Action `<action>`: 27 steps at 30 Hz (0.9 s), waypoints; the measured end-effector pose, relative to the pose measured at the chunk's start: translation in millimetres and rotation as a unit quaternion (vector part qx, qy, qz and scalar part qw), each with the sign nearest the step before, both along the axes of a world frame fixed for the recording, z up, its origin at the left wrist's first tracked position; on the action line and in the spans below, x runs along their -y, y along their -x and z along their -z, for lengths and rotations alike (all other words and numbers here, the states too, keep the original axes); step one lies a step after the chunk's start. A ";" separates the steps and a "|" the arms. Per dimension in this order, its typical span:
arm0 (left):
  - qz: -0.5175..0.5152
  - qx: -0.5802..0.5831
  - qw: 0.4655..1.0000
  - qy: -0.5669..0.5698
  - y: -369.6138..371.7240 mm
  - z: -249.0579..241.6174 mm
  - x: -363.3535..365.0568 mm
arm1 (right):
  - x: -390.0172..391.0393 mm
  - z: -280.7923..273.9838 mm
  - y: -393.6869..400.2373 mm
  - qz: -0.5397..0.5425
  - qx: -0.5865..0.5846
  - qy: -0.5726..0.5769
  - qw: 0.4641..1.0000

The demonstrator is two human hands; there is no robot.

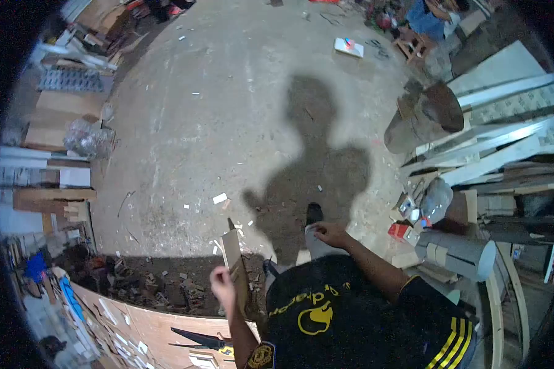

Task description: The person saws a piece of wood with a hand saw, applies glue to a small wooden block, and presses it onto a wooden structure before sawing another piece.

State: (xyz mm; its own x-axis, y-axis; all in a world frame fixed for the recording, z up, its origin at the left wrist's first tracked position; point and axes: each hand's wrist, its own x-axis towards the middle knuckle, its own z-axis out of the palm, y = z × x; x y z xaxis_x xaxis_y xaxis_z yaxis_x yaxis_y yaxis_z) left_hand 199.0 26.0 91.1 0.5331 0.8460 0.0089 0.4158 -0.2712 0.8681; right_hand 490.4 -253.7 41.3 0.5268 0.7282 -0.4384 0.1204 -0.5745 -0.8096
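My left hand (222, 284) is beside a narrow wooden board (231, 248), its fingers loosely bent and apart with nothing visible between them. The board stands on end by the corner of a plywood workbench (157, 320). On the bench, below my left forearm, lies a hand saw (198, 337) with a dark blade and a yellow-and-black handle. My right hand (330, 234) hangs over my leg in light trousers, its fingers curled together with nothing showing in them. One dark shoe (314, 213) shows just past it.
Wood scraps (172, 286) litter the shaded floor beside the bench. Stacked boards (55, 195) line the left side. A cylindrical bin (406, 132), long planks (505, 138) and a grey tube (458, 253) stand or lie at right. A small white box (349, 48) sits on the far floor.
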 end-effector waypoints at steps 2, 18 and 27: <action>0.101 0.087 0.965 0.227 -91.0 14.5 6.5 | -12.1 -12.3 -17.9 0.029 -0.034 -0.040 0.998; 0.208 -0.042 0.931 0.298 -427.5 68.0 -52.7 | -63.1 7.5 -214.4 0.270 -0.254 -0.043 0.928; 0.144 0.006 0.909 0.390 -593.5 153.2 -86.7 | -102.2 202.6 -372.7 0.187 -0.245 0.083 0.948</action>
